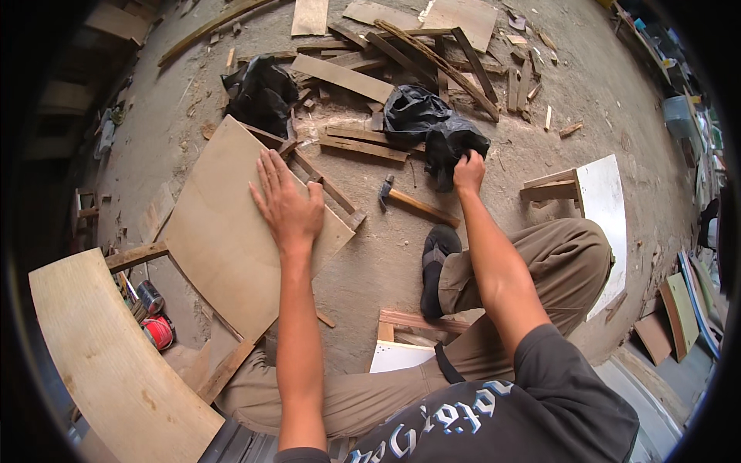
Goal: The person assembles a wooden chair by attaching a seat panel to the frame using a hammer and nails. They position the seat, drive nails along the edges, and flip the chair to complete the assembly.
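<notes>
My left hand (287,202) lies flat with its fingers stretched out on a tan plywood panel (224,208). Wooden strips run along the panel's right edge, forming part of a frame under it. To the right, my right hand (469,171) is closed on the near end of a black plastic bag (432,127), which lies crumpled on the floor. Between my hands rests a hammer (421,207) with a wooden handle and a dark head. A second black plastic bag (262,92) sits just beyond the panel.
Scrap wood strips (370,65) lie piled on the dusty floor ahead. A curved plywood-topped piece (108,355) stands at the near left, beside a red can (158,332). At the right is a white-topped wooden piece (603,208); boards (679,312) lean farther right.
</notes>
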Available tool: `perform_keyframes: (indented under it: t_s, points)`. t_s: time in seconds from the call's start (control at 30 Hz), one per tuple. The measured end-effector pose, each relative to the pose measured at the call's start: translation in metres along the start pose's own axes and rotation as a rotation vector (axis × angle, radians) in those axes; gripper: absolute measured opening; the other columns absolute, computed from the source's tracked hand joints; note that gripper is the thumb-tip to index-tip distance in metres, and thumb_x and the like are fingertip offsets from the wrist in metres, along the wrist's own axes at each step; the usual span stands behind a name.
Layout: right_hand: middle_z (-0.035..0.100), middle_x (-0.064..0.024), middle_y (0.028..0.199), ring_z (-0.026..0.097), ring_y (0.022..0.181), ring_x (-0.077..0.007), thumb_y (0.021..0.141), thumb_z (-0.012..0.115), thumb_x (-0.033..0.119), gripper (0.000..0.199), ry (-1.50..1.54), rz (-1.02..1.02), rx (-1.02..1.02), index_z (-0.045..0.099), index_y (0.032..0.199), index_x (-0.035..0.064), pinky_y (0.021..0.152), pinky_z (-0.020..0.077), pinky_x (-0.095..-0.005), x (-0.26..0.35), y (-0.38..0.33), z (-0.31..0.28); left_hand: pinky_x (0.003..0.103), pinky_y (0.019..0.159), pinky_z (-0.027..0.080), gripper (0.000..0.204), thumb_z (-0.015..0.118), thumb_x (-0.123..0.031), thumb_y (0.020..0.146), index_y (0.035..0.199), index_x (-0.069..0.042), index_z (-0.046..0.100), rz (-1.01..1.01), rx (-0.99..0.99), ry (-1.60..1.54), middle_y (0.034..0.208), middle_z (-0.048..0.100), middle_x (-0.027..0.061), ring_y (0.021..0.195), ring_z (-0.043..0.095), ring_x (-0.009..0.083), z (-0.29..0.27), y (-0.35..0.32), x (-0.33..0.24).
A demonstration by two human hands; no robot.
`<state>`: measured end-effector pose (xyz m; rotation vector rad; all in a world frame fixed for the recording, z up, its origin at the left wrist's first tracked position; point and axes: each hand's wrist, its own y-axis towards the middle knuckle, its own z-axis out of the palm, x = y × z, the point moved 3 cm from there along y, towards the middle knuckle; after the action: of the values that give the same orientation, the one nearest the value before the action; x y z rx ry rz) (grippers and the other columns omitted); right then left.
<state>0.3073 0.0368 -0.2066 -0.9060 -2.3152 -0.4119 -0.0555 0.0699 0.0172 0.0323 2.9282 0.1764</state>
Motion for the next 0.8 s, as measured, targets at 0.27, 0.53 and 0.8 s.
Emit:
perform_keyframes:
  t_s: [0.27, 0.53, 0.8]
  points:
    - [0.054, -0.028, 0.134, 0.052, 0.125, -0.0418, 0.103, 0.033, 0.02, 0.041, -0.12, -0.091, 0.142, 0.049, 0.134, -0.0008, 0.105, 0.041, -0.0453, -0.066, 0.044, 0.074, 0.047, 0.123, 0.004, 0.082, 0.053, -0.034, 0.086, 0.154, 0.001, 0.022, 0.007, 0.001, -0.056, 0.162, 0.021, 0.0167, 0.151, 0.018, 0.0277, 0.003, 0.007, -0.004]
    - [0.063, -0.0245, 0.121, 0.059, 0.115, -0.039, 0.102, 0.038, 0.022, 0.036, -0.13, -0.096, 0.249, 0.057, 0.123, 0.0007, 0.097, 0.0461, -0.047, -0.048, 0.049, 0.058, 0.047, 0.123, 0.007, 0.071, 0.049, -0.038, 0.096, 0.153, -0.002, 0.028, -0.02, -0.047, -0.102, 0.16, 0.027, 0.0151, 0.15, 0.022, 0.028, -0.002, -0.006, 0.004]
    - [0.068, -0.0287, 0.101, 0.066, 0.099, -0.0434, 0.086, 0.056, 0.009, 0.021, -0.245, -0.007, 0.248, 0.069, 0.095, -0.0032, 0.088, 0.0523, -0.0492, -0.018, 0.044, 0.038, 0.045, 0.123, 0.011, 0.068, 0.053, -0.035, 0.094, 0.15, -0.002, 0.035, -0.014, -0.128, -0.126, 0.158, 0.033, 0.0149, 0.148, 0.027, 0.0271, -0.003, -0.005, 0.008]
